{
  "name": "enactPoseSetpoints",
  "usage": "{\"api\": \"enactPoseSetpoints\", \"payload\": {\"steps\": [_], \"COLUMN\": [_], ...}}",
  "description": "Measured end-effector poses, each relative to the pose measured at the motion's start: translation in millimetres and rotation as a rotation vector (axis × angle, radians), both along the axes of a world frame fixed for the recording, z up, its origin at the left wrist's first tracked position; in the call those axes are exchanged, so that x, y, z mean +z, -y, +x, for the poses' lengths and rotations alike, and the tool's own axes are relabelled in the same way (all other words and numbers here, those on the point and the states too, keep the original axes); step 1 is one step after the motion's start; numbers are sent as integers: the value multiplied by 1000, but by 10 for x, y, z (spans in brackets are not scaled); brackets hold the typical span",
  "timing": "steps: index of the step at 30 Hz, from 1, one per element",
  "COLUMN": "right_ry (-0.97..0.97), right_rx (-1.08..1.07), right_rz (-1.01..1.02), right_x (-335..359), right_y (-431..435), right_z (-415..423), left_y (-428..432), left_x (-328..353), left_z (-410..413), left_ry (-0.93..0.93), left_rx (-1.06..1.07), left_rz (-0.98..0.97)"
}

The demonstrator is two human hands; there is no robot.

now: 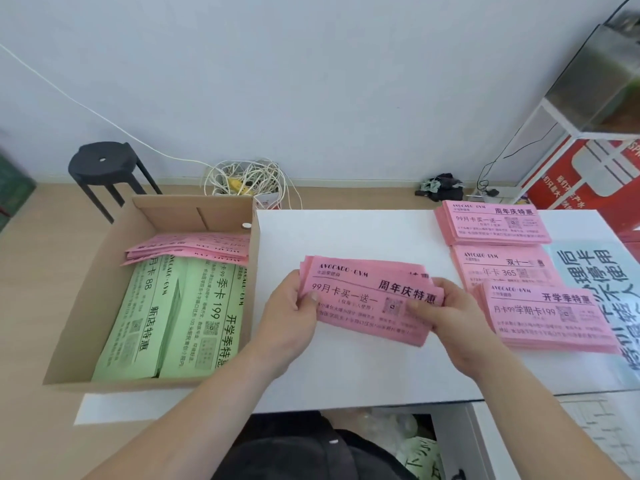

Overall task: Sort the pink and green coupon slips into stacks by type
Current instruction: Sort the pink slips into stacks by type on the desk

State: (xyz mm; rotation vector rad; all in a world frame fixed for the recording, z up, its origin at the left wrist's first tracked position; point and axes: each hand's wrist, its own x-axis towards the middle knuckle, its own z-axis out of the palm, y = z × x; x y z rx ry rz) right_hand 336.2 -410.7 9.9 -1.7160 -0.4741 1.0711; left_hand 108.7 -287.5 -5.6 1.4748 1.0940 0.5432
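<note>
My left hand [289,313] grips the left end of a bundle of pink slips [360,292] above the middle of the white table [346,230]. My right hand [446,313] pinches the bundle's right end, thumb on top. Three sorted pink stacks lie at the right: one at the back [491,223], one in the middle [502,268], one nearest me [543,313]. On the left, a cardboard box [104,271] holds two green stacks [138,317] [204,313] and a loose heap of pink slips [194,247].
A black stool [104,168] and a tangle of white cable [246,181] sit on the floor behind the box. A blue printed sheet [602,271] lies at the table's right edge. A white rack with a glass tank [595,81] stands at the far right.
</note>
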Motion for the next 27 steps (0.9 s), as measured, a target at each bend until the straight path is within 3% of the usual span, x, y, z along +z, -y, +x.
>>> {"api": "enactPoseSetpoints", "payload": {"steps": [5,13,19,23,27], "right_ry": [235,201,237,397,400], "right_rx": [-59,-43,-88,41,166], "right_rz": [45,-14,-80,-162,-339], "right_x": [-10,-482,-465,-369,-427], "right_y": [-29,58,-53,-124,-119], "right_z": [28,39,12,169,296], "left_y": [132,264,266,145,74], "left_x": [-202,-519,-526,-405,-437], "left_z": [63,102,273,333,280], "left_ry": [11,-109,-314,-277,-338], "left_rx": [68,67,59,64,-12], "left_rz": [27,76,121,92,61]}}
